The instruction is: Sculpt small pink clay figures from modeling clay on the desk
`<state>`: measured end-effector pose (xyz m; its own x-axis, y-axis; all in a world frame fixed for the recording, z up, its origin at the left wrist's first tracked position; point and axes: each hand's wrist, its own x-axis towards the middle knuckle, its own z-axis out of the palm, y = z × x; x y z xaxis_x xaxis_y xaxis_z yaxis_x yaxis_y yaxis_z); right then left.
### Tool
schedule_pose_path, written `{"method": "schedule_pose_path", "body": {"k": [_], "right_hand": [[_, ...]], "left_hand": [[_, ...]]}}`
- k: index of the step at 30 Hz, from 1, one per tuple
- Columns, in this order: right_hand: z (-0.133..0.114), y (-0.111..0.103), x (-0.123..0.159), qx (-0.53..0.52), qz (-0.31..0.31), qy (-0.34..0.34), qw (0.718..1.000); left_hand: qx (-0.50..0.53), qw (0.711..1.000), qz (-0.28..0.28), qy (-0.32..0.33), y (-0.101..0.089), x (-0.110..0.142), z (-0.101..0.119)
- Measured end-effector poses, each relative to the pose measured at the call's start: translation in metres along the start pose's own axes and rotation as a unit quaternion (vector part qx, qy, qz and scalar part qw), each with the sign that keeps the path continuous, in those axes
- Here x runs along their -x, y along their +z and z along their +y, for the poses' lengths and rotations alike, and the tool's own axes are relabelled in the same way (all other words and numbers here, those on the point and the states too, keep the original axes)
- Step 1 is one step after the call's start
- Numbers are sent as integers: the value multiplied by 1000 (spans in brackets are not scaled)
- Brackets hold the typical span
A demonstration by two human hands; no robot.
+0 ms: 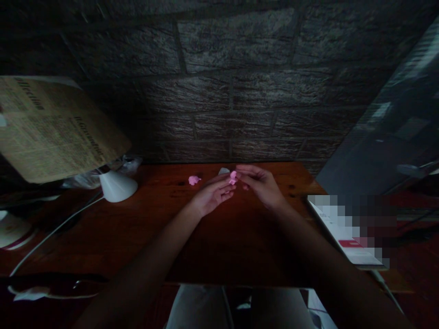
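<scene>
A small piece of pink modelling clay (233, 177) is between my two hands, above the wooden table. My left hand (215, 194) holds it from below at the fingertips, palm turned partly upward. From the right, my right hand (260, 183) pinches the same piece between thumb and fingers. To the left of my hands, a larger lump of pink modelling clay (194, 180) lies on the table. Just behind my left fingers sits a small whitish item (224, 171), partly hidden, whose kind I cannot make out.
The wooden table (154, 233) stands against a dark brick wall (236, 91). At the left are a lamp with a newsprint shade (58, 132), its white base (118, 186) and a cord. A white flat box or booklet (346, 242) lies at the right edge.
</scene>
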<state>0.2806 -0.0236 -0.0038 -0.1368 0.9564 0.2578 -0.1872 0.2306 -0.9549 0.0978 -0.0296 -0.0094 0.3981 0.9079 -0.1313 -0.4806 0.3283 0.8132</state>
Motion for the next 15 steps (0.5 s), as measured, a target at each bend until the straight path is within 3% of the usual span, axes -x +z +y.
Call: {"method": "schedule_pose_path", "body": {"k": [15], "right_hand": [[2, 8, 3, 36, 5, -34, 999]], "left_hand": [[25, 1000, -2, -13, 2, 0, -3]]}}
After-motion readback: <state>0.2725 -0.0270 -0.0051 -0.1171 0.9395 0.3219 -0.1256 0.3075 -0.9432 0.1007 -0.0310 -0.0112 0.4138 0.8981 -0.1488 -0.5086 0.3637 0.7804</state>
